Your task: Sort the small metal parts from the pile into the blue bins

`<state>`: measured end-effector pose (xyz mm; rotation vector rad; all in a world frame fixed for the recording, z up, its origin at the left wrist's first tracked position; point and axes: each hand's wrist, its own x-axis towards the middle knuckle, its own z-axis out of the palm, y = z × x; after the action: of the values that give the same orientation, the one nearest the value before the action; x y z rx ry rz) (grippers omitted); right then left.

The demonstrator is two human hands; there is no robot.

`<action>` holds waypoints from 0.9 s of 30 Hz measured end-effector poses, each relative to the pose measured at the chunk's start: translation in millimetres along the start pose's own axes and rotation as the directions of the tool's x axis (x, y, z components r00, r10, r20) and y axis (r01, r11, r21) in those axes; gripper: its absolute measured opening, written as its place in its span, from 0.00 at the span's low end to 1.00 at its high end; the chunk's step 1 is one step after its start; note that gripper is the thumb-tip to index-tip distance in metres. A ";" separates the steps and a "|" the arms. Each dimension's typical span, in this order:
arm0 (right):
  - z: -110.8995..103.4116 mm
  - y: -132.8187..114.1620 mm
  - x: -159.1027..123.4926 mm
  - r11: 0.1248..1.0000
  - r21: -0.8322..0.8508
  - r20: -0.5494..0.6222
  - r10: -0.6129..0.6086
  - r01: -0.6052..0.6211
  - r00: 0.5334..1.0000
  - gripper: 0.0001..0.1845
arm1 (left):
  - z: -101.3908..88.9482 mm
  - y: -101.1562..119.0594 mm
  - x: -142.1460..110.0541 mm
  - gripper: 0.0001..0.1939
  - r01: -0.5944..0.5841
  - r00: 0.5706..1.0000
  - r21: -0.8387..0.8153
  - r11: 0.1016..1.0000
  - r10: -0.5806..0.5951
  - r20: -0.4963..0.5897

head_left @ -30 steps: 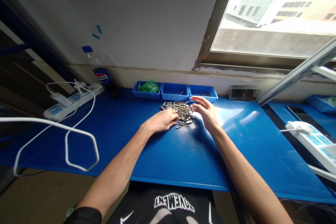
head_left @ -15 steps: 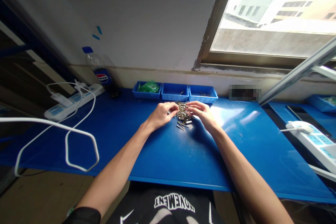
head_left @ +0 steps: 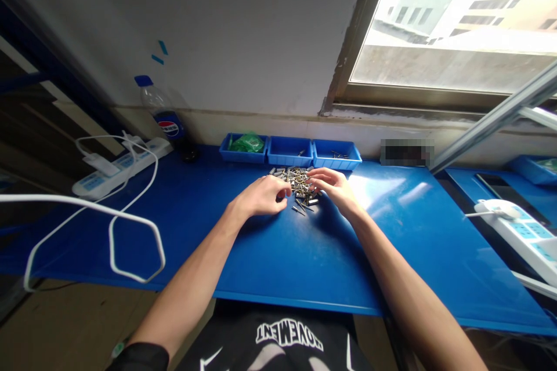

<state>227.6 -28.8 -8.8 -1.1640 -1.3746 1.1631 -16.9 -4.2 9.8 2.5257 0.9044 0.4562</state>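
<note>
Pile of metal pieces [head_left: 300, 186] on the blue worktop [head_left: 278, 261], between my hands. At the pile's left edge, my left hand [head_left: 263, 195] has curled fingers; I cannot tell whether that grip holds a piece. At its right edge, my right hand [head_left: 336, 187] has parted fingers, the grip fairly wide. Behind the pile stand three blue trays [head_left: 289, 160]; well to its left, a bottle [head_left: 169, 127].

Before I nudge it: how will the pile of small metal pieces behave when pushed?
The pile will probably scatter, since its pieces lie heaped and crisscrossed. The slim pins at its near edge look stiff and, being straight, may roll. The glossy blue table suggests they could slide easily.
</note>
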 end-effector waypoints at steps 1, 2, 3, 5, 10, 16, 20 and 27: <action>0.0 -0.2 -0.2 1.000 0.001 0.000 0.002 -0.002 1.000 0.16 | -1.3 0.7 -0.3 0.09 -0.005 1.000 -0.001 1.000 0.005 0.007; 0.1 -0.5 -0.4 1.000 0.003 0.000 0.005 -0.005 1.000 0.17 | -2.5 1.0 -0.6 0.09 -0.013 1.000 -0.002 1.000 0.013 0.019; 0.2 -0.7 -0.6 1.000 0.006 0.000 0.008 -0.008 1.000 0.17 | -3.5 0.9 -0.9 0.10 -0.021 0.999 -0.001 1.000 0.021 0.036; 0.4 -1.0 -0.7 1.000 0.014 0.002 0.011 -0.011 1.000 0.17 | -4.7 -0.2 -1.0 0.12 -0.025 0.997 -0.007 1.000 0.025 0.074; 1.0 -0.7 -0.6 1.000 0.011 0.004 0.006 -0.006 1.000 0.16 | -1.4 -1.7 2.3 0.19 0.000 0.999 -0.120 0.993 0.006 0.051; 0.4 -1.7 -0.6 1.000 0.022 0.009 0.004 -0.004 1.000 0.16 | 7.3 5.4 9.7 0.20 -0.016 0.973 -0.406 0.914 -0.079 -0.216; 1.3 -5.1 -2.9 0.999 0.036 0.038 0.004 -0.006 0.999 0.18 | 13.9 7.7 15.0 0.12 -0.026 0.925 -0.679 0.734 -0.240 -0.295; 5.1 -14.8 -10.6 0.990 0.134 0.180 0.013 -0.038 0.984 0.18 | 26.1 13.5 21.5 0.21 -0.032 0.854 -0.855 0.517 -0.431 -0.292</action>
<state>222.3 -41.1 4.5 -1.0023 -1.3924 1.3855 17.3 -6.6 -2.6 1.3774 0.8350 1.1549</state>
